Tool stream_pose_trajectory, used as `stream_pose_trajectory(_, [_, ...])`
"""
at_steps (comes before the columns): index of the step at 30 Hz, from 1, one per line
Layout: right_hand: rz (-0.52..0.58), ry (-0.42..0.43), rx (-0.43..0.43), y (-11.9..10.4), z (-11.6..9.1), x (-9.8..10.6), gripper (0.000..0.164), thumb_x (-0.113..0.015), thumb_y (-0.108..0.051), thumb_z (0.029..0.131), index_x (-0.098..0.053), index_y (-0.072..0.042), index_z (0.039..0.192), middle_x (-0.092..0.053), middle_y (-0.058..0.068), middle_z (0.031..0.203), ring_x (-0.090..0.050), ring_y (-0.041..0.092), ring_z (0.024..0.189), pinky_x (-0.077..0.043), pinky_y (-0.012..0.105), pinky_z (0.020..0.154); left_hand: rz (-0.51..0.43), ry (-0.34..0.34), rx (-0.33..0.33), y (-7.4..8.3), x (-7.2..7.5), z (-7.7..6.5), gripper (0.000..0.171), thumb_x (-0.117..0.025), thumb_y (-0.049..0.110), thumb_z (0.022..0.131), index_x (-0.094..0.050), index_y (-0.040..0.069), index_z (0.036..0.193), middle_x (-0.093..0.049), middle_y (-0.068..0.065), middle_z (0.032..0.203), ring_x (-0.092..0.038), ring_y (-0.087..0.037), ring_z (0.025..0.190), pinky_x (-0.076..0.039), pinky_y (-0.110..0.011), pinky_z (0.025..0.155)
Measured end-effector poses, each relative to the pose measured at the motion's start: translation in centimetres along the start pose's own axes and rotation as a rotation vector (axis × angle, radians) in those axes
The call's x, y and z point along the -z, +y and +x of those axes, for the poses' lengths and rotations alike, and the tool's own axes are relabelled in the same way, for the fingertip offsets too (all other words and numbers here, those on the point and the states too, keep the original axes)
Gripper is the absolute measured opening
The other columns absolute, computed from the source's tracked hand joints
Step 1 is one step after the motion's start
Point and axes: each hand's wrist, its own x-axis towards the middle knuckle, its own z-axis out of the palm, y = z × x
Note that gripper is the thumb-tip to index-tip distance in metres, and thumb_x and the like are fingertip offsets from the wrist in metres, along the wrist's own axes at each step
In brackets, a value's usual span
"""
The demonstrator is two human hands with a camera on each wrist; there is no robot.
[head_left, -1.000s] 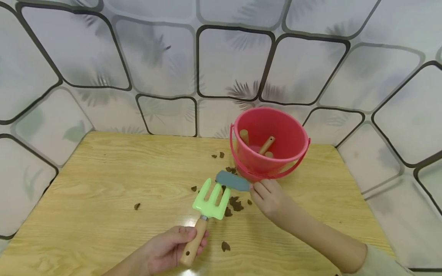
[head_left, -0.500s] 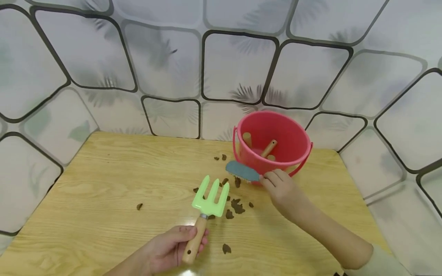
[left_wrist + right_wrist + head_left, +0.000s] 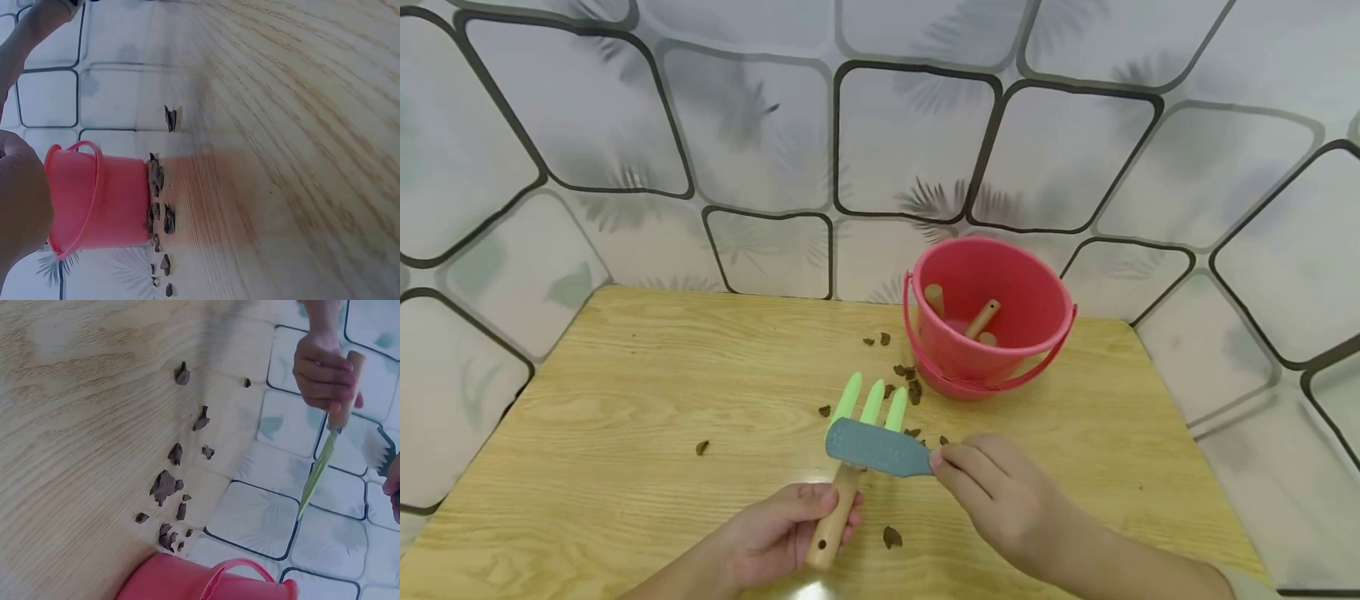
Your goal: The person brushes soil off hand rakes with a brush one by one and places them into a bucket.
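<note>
My left hand (image 3: 775, 533) grips the wooden handle of a small garden fork (image 3: 835, 521), whose light green tines point away from me above the table. In my right hand (image 3: 1015, 508) I hold a grey-blue brush (image 3: 880, 447) by its end. From the head view the brush lies across the fork's head and hides the base of the tines. White bristles show on the brush (image 3: 374, 449) in the right wrist view, on the side facing the fork (image 3: 317, 469). Dark brown crumbly bits (image 3: 914, 392) lie scattered on the table, several of them beneath and beyond the fork.
A pink bucket (image 3: 955, 367) with its handle down stands at the back right; several wooden tool handles (image 3: 982, 318) rest inside it. The wood-grain table (image 3: 625, 400) meets patterned walls (image 3: 910, 142) behind and at both sides. A lone brown bit (image 3: 702, 447) lies left.
My right hand has brought the brush from in front of the bucket down and left, across the fork's head. The left hand and fork have shifted only slightly. The bucket has stayed put.
</note>
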Motion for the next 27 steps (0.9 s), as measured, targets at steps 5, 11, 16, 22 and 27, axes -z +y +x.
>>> stream_pose_trajectory(5, [-0.014, -0.057, 0.001, -0.5, -0.1, -0.5, 0.031, -0.037, 0.0, 0.1, -0.067, 0.005, 0.093, -0.066, 0.012, 0.086, -0.057, 0.02, 0.075, -0.051, 0.024, 0.067, 0.054, -0.003, 0.018, -0.1, -0.4, 0.7, 0.022, -0.049, 0.022, 0.099, -0.058, 0.005, 0.109, -0.065, 0.001, 0.102, -0.063, -0.006, 0.094, -0.049, -0.017, 0.09])
stream_pose_trajectory(11, [-0.048, -0.067, -0.026, -0.4, -1.2, -1.9, 0.031, -0.037, 0.002, 0.099, -0.068, 0.006, 0.093, -0.065, 0.012, 0.085, -0.058, 0.021, 0.075, -0.052, 0.025, 0.068, 0.057, -0.032, 0.033, -0.2, -0.4, 1.0, 0.022, -0.05, 0.022, 0.099, -0.057, 0.006, 0.111, -0.065, 0.001, 0.103, -0.063, -0.006, 0.095, -0.049, -0.017, 0.089])
stream_pose_trajectory(16, [-0.096, -0.114, -0.058, 0.7, -2.3, -2.7, 0.031, -0.036, 0.001, 0.1, -0.067, 0.008, 0.096, -0.065, 0.014, 0.088, -0.06, 0.023, 0.079, -0.054, 0.028, 0.072, 0.096, -0.055, 0.033, -0.4, -0.4, 0.7, 0.02, -0.052, 0.023, 0.098, -0.06, 0.01, 0.11, -0.066, 0.003, 0.104, -0.064, -0.005, 0.094, -0.051, -0.016, 0.086])
stream_pose_trajectory(22, [-0.159, -0.113, -0.064, 2.3, -3.2, -3.5, 0.029, -0.039, 0.001, 0.1, -0.066, 0.009, 0.096, -0.065, 0.016, 0.088, -0.059, 0.025, 0.078, -0.052, 0.029, 0.07, 0.045, -0.062, 0.076, -0.2, -0.6, 0.5, 0.02, -0.056, 0.023, 0.096, -0.062, 0.011, 0.11, -0.067, 0.004, 0.103, -0.064, -0.004, 0.095, -0.051, -0.018, 0.087])
stream_pose_trajectory(27, [-0.191, -0.147, -0.152, 4.5, -4.0, -4.8, 0.036, -0.032, -0.003, 0.102, -0.065, 0.01, 0.095, -0.063, 0.017, 0.086, -0.055, 0.027, 0.076, -0.05, 0.03, 0.065, 0.094, -0.06, 0.061, 0.2, -0.5, 0.1, 0.018, -0.055, 0.02, 0.096, -0.062, 0.01, 0.11, -0.068, 0.002, 0.102, -0.064, -0.006, 0.093, -0.052, -0.02, 0.085])
